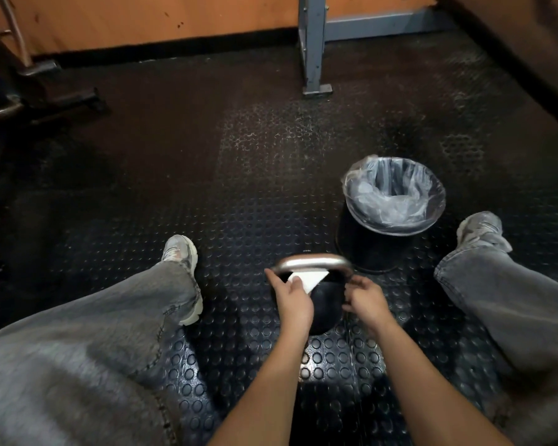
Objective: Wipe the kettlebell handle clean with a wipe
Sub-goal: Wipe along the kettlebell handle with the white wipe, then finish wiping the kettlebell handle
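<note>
Your left hand (292, 296) pinches a white wipe (310, 280), holding it just under the left part of the kettlebell handle (313, 262). Your right hand (364, 299) curls its fingers round the handle's right leg, where it meets the black kettlebell (327, 304). The bell stands on the studded rubber floor (239, 201) directly beneath and between both hands. Just beyond your right hand sits a black bin (364, 239) with a clear liner. Your jeans-clad legs (136, 317) spread well out to either side of the hands.
</note>
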{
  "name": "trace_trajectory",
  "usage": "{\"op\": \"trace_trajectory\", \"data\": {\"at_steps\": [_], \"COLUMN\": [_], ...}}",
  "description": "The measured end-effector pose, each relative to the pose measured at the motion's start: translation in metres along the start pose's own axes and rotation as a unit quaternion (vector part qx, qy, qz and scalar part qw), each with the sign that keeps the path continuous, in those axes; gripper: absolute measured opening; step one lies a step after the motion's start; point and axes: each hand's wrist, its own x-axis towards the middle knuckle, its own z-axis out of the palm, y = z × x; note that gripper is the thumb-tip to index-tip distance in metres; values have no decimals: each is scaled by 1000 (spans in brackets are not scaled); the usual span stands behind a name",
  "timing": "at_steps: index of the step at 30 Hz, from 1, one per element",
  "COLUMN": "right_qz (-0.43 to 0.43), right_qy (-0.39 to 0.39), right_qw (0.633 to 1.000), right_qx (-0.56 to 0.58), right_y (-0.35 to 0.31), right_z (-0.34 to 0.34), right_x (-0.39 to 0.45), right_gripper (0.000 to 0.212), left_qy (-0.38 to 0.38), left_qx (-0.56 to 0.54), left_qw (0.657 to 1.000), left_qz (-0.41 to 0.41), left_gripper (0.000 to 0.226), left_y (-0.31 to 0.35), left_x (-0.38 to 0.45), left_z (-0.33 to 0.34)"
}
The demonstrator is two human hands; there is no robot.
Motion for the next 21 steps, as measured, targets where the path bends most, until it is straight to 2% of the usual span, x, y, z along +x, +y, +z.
{"op": "trace_trajectory", "data": {"at_steps": [4, 6, 9, 11, 15, 19, 21], "right_qz": [-19, -26, -68, -102, -145, -205, -220], "right_qy": [12, 14, 26, -3, -138, -116, -104], "right_qw": [1000, 999, 997, 995, 979, 972, 970], "right_qx": [21, 20, -11, 1, 43, -3, 15], "right_y": [-25, -37, -58, -76, -107, -130, -140], "right_z": [-2, -6, -14, -17, -19, -21, -25], "right_x": [-12, -20, -35, -46, -64, -70, -67], "right_gripper": [39, 37, 24, 19, 24, 15, 11], "left_qy": [-110, -147, -197, -212, -235, -223, -202], "left_qx": [49, 20, 0, 35, 97, 128, 140], "left_qw": [987, 982, 974, 968, 951, 944, 942], "left_qz": [104, 113, 110, 128, 174, 207, 229], "left_gripper": [57, 43, 34, 30, 20, 14, 15], "left_y": [-1, 17, 42, 55, 76, 105, 122], "left_x": [-3, -11, -18, -20, -21, -21, -19], "left_z": [-24, -26, -23, -20, -10, -1, 5]}}
